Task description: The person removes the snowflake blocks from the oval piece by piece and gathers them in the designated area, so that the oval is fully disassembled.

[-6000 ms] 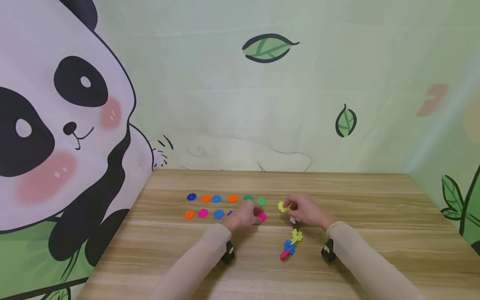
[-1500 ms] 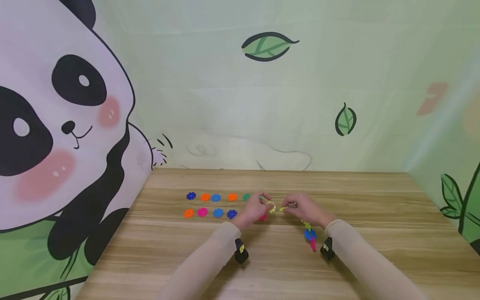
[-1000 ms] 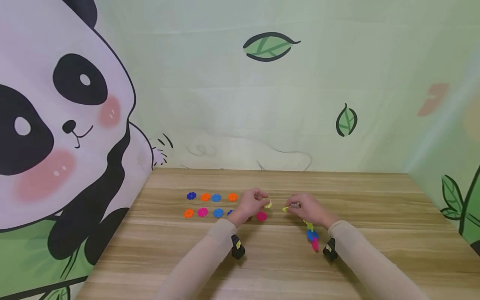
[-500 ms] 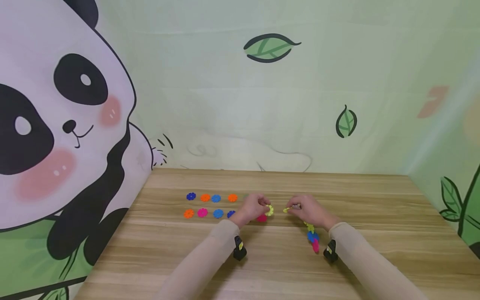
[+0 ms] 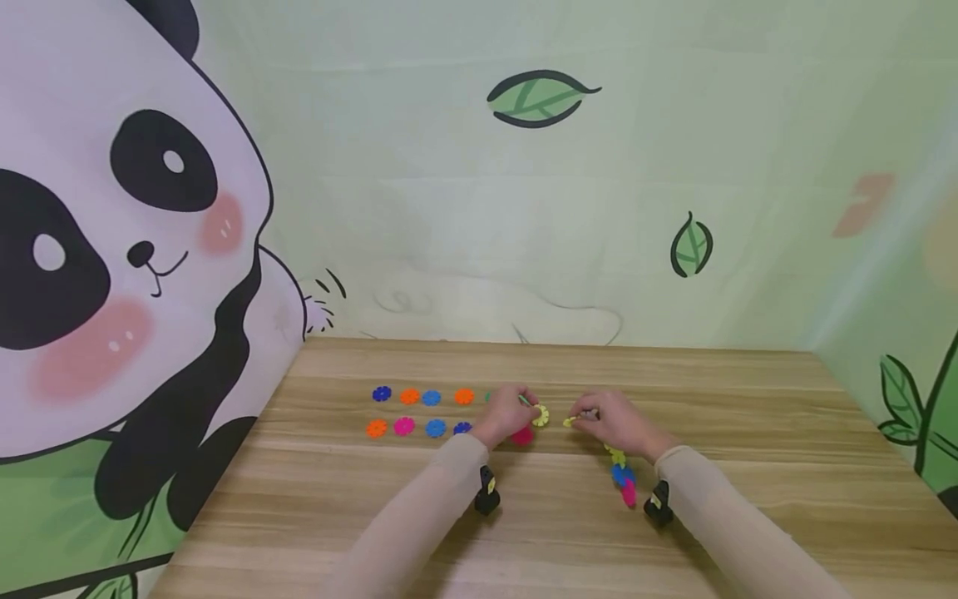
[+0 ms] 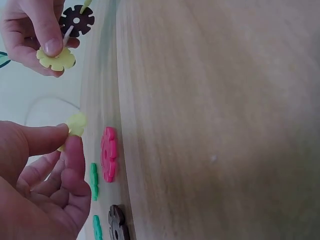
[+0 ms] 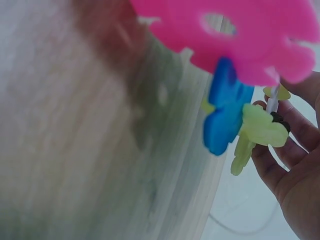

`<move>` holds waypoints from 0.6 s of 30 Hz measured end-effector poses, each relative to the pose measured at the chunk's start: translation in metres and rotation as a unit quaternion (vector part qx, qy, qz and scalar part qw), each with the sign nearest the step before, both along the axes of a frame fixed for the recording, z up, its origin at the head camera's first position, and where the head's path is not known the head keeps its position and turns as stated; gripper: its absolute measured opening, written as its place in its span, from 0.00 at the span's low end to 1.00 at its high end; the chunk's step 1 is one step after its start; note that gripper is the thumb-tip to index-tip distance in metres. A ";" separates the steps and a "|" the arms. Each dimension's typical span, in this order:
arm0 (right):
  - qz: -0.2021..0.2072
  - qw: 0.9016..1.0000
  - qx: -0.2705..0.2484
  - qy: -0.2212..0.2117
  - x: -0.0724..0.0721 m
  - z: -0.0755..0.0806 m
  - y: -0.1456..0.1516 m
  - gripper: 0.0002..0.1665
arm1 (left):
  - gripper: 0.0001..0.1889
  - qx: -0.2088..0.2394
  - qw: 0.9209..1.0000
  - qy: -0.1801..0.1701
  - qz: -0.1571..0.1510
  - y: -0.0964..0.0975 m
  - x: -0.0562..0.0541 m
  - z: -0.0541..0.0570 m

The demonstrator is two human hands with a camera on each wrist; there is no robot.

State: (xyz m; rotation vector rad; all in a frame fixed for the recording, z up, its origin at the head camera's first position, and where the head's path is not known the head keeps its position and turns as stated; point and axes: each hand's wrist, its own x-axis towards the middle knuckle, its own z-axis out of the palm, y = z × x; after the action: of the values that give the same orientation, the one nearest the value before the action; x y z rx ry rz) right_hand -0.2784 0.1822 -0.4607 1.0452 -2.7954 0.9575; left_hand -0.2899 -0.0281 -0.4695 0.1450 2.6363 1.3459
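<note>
My left hand point(image 5: 507, 416) pinches a yellow flower-shaped plastic disc point(image 6: 76, 125) between thumb and fingers, standing on edge. Across a small gap, my right hand point(image 5: 609, 418) pinches the yellow end disc point(image 6: 56, 60) of a linked chain. Behind it in the chain come a white disc, mostly hidden by the fingers, and a dark brown disc point(image 6: 77, 21). Farther along hang yellow discs point(image 7: 262, 125), a blue disc point(image 7: 227, 107) and a pink disc point(image 7: 250, 40) at the tail. The two held yellow discs are apart.
Loose discs lie in two rows at the left, among them an orange disc point(image 5: 377, 428) and a dark blue disc point(image 5: 382, 393). Under my left hand are a pink disc point(image 6: 109, 154), green discs point(image 6: 94, 181) and a brown disc point(image 6: 117, 222). A wall stands behind the wooden table point(image 5: 524, 532).
Six seconds ago my left hand was at the loose pink disc; now it holds a yellow one. The chain's tail has swung right. Lately my left hand has only shifted slightly.
</note>
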 end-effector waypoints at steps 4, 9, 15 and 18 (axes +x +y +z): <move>0.004 1.000 0.002 -0.001 0.001 0.000 0.000 0.04 | 0.05 -0.005 1.000 -0.016 0.010 0.001 -0.002 0.000; 0.003 1.000 0.004 0.001 0.000 -0.001 -0.001 0.03 | 0.06 -0.007 0.999 -0.024 0.021 0.001 -0.004 -0.002; 0.007 1.000 -0.003 0.005 -0.002 -0.004 0.000 0.03 | 0.09 0.012 1.000 -0.011 0.024 0.000 -0.006 -0.007; 0.010 1.000 -0.008 0.006 -0.002 -0.004 0.000 0.04 | 0.09 0.017 1.000 0.002 0.018 0.000 -0.006 -0.008</move>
State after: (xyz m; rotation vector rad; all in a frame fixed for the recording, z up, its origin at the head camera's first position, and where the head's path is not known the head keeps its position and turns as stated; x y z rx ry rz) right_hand -0.2805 0.1822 -0.4651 1.0752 -2.7685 0.9703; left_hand -0.2964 -0.0279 -0.4771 0.1058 2.6317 1.4042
